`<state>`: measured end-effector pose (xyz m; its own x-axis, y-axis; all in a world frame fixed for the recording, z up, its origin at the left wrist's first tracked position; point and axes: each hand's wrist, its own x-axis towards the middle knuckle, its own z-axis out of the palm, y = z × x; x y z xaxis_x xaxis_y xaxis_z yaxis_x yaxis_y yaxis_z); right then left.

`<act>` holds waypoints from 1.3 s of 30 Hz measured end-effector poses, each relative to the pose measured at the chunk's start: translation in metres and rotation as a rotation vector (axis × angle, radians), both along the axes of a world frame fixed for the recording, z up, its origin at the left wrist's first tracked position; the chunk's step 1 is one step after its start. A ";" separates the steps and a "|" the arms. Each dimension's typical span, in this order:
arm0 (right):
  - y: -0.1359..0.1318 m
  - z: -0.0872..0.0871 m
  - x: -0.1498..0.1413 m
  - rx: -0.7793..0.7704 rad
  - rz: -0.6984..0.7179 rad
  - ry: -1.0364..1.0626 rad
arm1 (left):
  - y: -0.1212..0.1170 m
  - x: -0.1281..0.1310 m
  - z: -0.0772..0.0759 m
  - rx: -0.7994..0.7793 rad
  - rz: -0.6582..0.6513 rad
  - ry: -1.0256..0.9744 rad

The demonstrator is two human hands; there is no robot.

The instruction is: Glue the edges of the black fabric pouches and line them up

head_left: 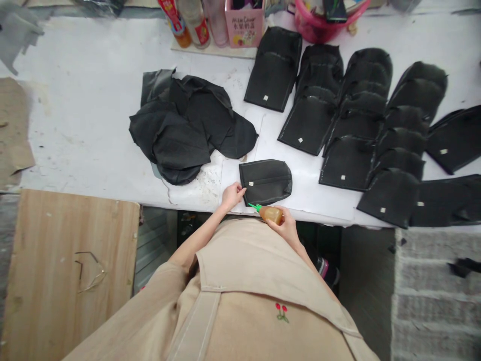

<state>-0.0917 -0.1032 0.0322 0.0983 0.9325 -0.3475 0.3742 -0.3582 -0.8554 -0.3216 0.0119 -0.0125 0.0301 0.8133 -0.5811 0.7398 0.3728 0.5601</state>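
My left hand is at the left edge of the small black piece, thumb and fingertips pinched together there, the bare forearm angling up to it. My right hand is just below the piece's right side, fingers curled closed around what it holds, wrist bent inward.

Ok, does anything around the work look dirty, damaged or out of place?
Dark smudges and specks mar the white table covering between the crumpled black fabric heap and the left hand; they look like dirt. Also, thin-framed glasses lie unfolded on the light-brown wooden board, an odd spot for them.
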 end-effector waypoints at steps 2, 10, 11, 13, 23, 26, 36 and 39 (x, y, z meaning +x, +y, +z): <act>0.000 0.002 0.002 -0.133 -0.097 0.126 | 0.001 -0.001 0.000 -0.022 0.007 -0.019; -0.004 0.008 0.014 -0.274 -0.317 0.244 | 0.005 -0.003 0.002 -0.070 0.037 -0.089; -0.003 0.007 0.014 -0.257 -0.295 0.214 | 0.005 -0.003 0.002 -0.075 0.041 -0.096; -0.002 0.006 0.013 -0.200 -0.230 0.144 | 0.004 -0.004 0.002 -0.082 0.044 -0.107; 0.003 0.021 0.015 -0.328 -0.332 0.451 | 0.003 -0.002 0.012 0.101 -0.038 0.035; 0.003 0.024 0.024 -0.330 -0.543 0.672 | 0.004 0.000 0.014 0.115 0.023 -0.081; -0.006 0.014 0.063 -0.128 -0.850 1.197 | 0.007 0.005 0.027 -0.381 0.676 -0.833; -0.014 0.014 0.072 -0.048 -0.810 1.279 | 0.009 0.014 0.039 -0.470 0.603 -0.942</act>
